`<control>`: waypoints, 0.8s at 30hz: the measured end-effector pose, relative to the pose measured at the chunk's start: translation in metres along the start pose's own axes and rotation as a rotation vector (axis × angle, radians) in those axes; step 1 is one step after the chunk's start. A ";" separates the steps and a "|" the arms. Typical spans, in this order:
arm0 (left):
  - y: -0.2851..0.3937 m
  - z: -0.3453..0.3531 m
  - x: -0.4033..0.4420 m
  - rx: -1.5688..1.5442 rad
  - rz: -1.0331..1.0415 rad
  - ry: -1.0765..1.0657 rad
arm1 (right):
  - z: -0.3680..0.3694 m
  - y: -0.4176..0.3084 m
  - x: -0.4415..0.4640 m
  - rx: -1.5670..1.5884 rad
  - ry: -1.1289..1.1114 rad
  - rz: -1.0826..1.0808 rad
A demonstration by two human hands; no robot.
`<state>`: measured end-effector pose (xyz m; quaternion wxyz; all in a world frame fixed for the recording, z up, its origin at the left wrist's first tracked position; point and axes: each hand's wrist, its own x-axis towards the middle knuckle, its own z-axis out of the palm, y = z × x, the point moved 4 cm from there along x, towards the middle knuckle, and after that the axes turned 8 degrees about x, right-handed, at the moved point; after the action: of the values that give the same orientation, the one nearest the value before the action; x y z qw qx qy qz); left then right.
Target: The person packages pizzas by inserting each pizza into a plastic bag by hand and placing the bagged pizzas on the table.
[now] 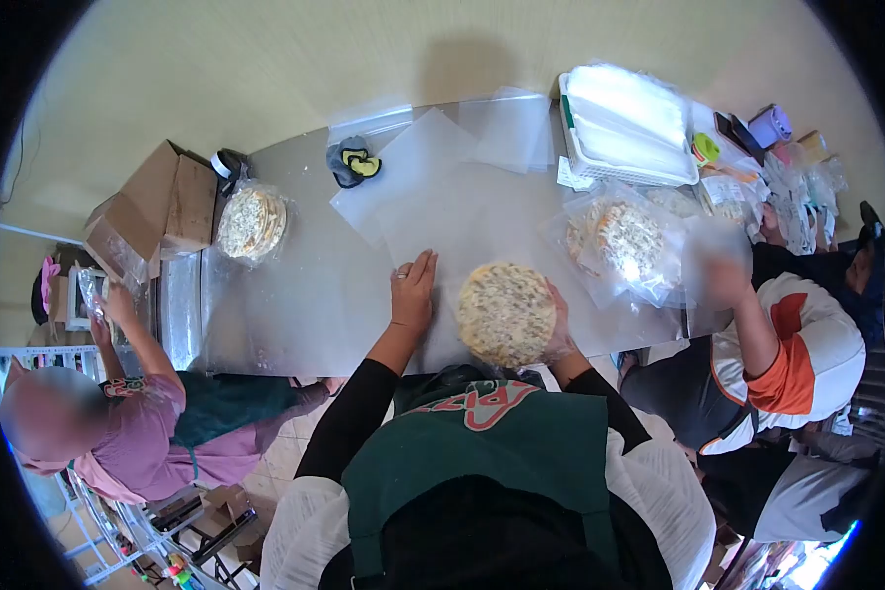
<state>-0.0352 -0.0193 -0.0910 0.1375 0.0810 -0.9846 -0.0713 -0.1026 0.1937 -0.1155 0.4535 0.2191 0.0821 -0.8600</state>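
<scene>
A round, flat, pale item with a speckled top [506,314] is held over the near edge of the grey table [344,285]. My right hand [560,329] grips its right side, with what looks like clear plastic around the fingers. To the left of it, my left hand [413,290] lies on the table with its fingers stretched out, apart from the round item and holding nothing. Clear plastic sheets [428,162] are spread on the table beyond my hands.
Stacked round items in plastic [252,224] stand at left near a cardboard box [172,202]. More bagged rounds [627,241] and a white basket [624,174] are at right. A grey-yellow object [353,162] lies at the back. People work on both sides.
</scene>
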 end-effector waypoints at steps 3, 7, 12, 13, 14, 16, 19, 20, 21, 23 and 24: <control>0.013 -0.014 0.010 -0.114 -0.135 -0.039 | 0.012 0.011 0.013 -0.026 -0.068 0.169; 0.031 -0.028 0.014 0.054 0.085 0.151 | 0.002 0.020 0.031 0.020 -0.067 0.340; 0.014 0.009 0.005 -0.046 0.069 0.278 | -0.003 0.025 0.031 0.056 -0.077 0.406; 0.015 0.012 0.004 -0.037 0.067 0.287 | -0.003 0.025 0.027 0.015 -0.024 0.404; 0.017 0.013 0.003 -0.043 0.020 0.273 | -0.001 0.024 0.022 -0.026 0.029 0.400; 0.021 0.016 0.003 -0.055 -0.066 0.247 | -0.001 0.024 0.017 -0.033 0.023 0.418; 0.028 0.012 0.007 -0.131 -0.086 0.224 | -0.006 0.024 0.010 -0.032 0.043 0.430; 0.032 0.010 0.009 -0.122 -0.075 0.182 | -0.009 0.023 0.009 -0.031 0.054 0.432; 0.035 0.008 0.011 -0.112 -0.063 0.141 | -0.010 0.022 0.007 -0.006 0.039 0.431; 0.039 0.010 0.015 -0.164 0.001 0.108 | -0.009 0.022 0.004 0.043 0.009 0.432; 0.038 0.014 0.017 -0.221 0.047 0.117 | -0.009 0.021 0.001 0.003 0.005 0.417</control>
<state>-0.0606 0.0168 -0.0936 0.2043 0.0462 -0.9628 -0.1710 -0.0832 0.1841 -0.1224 0.6210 0.2343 0.0347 -0.7471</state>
